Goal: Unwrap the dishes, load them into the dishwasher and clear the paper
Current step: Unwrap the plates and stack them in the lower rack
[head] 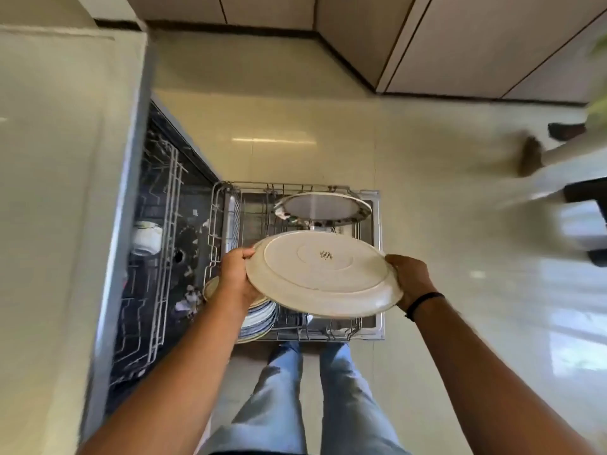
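Note:
I hold a large cream plate upside down over the pulled-out lower dishwasher rack. My left hand grips its left rim and my right hand grips its right rim. Another large plate stands tilted at the far end of the rack. A stack of plates stands in the rack's near left corner, partly hidden by my left hand. A white bowl sits in the upper rack inside the dishwasher. No paper is in view.
The counter top runs along the left above the open dishwasher. Cabinet fronts line the far wall. Someone's foot and a dark stool leg show blurred at the right. My legs in jeans stand at the rack's near end.

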The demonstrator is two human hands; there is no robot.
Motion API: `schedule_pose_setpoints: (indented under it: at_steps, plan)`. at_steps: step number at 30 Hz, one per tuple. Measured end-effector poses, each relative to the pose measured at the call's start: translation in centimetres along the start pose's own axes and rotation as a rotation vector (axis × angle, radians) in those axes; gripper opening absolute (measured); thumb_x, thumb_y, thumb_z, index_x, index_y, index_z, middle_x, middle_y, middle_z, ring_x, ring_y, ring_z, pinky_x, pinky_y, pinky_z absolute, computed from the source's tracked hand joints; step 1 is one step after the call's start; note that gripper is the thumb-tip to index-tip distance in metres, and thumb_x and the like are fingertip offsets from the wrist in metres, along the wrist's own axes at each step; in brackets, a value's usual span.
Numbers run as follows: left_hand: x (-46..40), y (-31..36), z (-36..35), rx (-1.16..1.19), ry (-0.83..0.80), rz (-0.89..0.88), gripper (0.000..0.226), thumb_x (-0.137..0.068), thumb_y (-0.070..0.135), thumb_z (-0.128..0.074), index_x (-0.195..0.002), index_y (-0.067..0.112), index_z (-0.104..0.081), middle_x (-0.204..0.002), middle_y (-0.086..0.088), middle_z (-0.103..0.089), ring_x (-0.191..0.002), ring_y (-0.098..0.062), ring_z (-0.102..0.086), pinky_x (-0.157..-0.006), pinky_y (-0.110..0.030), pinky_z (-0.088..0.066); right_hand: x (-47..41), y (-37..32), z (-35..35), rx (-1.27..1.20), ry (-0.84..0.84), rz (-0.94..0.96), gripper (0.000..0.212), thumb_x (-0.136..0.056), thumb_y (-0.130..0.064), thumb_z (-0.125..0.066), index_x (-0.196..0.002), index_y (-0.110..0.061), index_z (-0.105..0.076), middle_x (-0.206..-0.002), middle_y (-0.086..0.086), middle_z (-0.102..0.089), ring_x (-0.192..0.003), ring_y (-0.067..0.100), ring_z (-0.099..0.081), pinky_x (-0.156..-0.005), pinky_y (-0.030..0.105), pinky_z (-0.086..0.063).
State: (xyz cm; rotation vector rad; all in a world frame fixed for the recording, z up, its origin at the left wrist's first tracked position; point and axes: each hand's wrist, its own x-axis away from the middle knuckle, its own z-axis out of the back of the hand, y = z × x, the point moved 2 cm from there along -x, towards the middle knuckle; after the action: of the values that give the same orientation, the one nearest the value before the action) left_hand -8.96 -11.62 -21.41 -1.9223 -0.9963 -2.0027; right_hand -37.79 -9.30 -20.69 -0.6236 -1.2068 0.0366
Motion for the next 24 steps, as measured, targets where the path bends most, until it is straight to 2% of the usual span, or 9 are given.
schedule_pose_setpoints:
  at_steps: [1, 4, 6, 8, 11, 14, 16, 20, 24]
  plan:
    - [-2.2, -0.5, -0.1, -0.041, 0.047, 0.021, 0.033, -0.097, 0.017, -0.037, -0.111, 0.006, -0.065, -0.086, -0.012, -0.067, -0.074, -0.03, -0.068, -0.066, -0.035, -0.054, -2.0, 0.9, -0.5, -0.005, 0.025, -0.005, 0.018, -0.091, 0.001, -0.059, -0.074, -0.004, -0.061, -0.081, 0.013, -0.054, -0.065, 0.026, -0.048, -0.058, 0.03, -0.041]
    - [-8.3, -2.0, -0.3, -0.108, 0.133, 0.053, 0.037, -0.096, 0.016, -0.044, -0.125, 0.006, -0.064, -0.085, -0.011, -0.068, -0.067, -0.029, -0.07, -0.058, -0.036, -0.056, -7.7, 3.2, -1.4, 0.001, 0.062, -0.048, 0.008, -0.092, 0.0, -0.06, -0.085, -0.001, -0.064, -0.077, 0.011, -0.055, -0.065, 0.025, -0.049, -0.053, 0.024, -0.042]
    - [-12.0, -2.9, -0.6, -0.128, 0.169, 0.047, 0.033, -0.097, 0.016, -0.045, -0.121, 0.005, -0.066, -0.078, -0.009, -0.069, -0.063, -0.026, -0.068, -0.06, -0.033, -0.054, -11.2, 4.3, -2.0, 0.01, 0.072, -0.076, 0.004, -0.093, -0.001, -0.06, -0.09, -0.002, -0.063, -0.076, 0.011, -0.056, -0.062, 0.024, -0.049, -0.051, 0.023, -0.042]
    - [-14.5, -3.7, -0.9, -0.15, 0.194, 0.048, 0.029, -0.098, 0.016, -0.046, -0.114, 0.006, -0.069, -0.07, -0.005, -0.069, -0.06, -0.024, -0.066, -0.061, -0.032, -0.053, -14.0, 5.1, -2.6, 0.006, 0.083, -0.088, 0.006, -0.092, -0.001, -0.061, -0.087, -0.003, -0.064, -0.08, 0.011, -0.057, -0.063, 0.023, -0.051, -0.055, 0.025, -0.042]
    - [-17.3, -4.2, -1.5, -0.199, 0.228, 0.016, 0.021, -0.098, 0.014, -0.048, -0.091, 0.009, -0.066, -0.055, 0.001, -0.065, -0.056, -0.021, -0.063, -0.064, -0.033, -0.053, -17.2, 5.4, -3.5, 0.016, 0.079, -0.083, 0.006, -0.09, -0.002, -0.062, -0.094, -0.001, -0.066, -0.084, 0.012, -0.059, -0.069, 0.023, -0.053, -0.061, 0.026, -0.044]
    - [-19.4, -4.1, -2.0, -0.213, 0.247, -0.031, 0.02, -0.095, 0.011, -0.051, -0.085, 0.01, -0.069, -0.065, 0.001, -0.067, -0.058, -0.02, -0.064, -0.064, -0.035, -0.056, -19.6, 4.8, -4.1, 0.014, 0.078, -0.054, 0.017, -0.089, -0.004, -0.064, -0.104, 0.003, -0.069, -0.089, 0.012, -0.059, -0.078, 0.023, -0.053, -0.067, 0.03, -0.044]
    - [-20.7, -3.9, -2.4, -0.218, 0.241, -0.046, 0.022, -0.095, 0.009, -0.051, -0.084, 0.01, -0.07, -0.066, 0.0, -0.069, -0.06, -0.02, -0.064, -0.066, -0.035, -0.056, -20.9, 4.5, -4.5, 0.018, 0.07, -0.05, 0.02, -0.089, -0.004, -0.064, -0.107, 0.004, -0.068, -0.086, 0.011, -0.059, -0.077, 0.023, -0.053, -0.065, 0.029, -0.045]
    - [-22.7, -3.3, -3.3, -0.228, 0.208, -0.075, 0.022, -0.095, 0.008, -0.049, -0.089, 0.01, -0.071, -0.079, -0.002, -0.07, -0.064, -0.02, -0.067, -0.066, -0.036, -0.057, -22.6, 3.8, -5.4, 0.028, 0.069, -0.052, 0.011, -0.088, -0.002, -0.064, -0.098, 0.0, -0.067, -0.08, 0.009, -0.057, -0.072, 0.022, -0.052, -0.058, 0.025, -0.044]
    - [-24.0, -2.9, -4.0, -0.205, 0.206, -0.065, 0.023, -0.096, 0.011, -0.046, -0.089, 0.01, -0.068, -0.073, -0.001, -0.069, -0.061, -0.02, -0.068, -0.058, -0.033, -0.057, -24.0, 3.1, -6.0, 0.017, 0.057, -0.06, 0.01, -0.088, 0.0, -0.063, -0.098, -0.001, -0.067, -0.078, 0.009, -0.059, -0.07, 0.023, -0.055, -0.055, 0.023, -0.047]
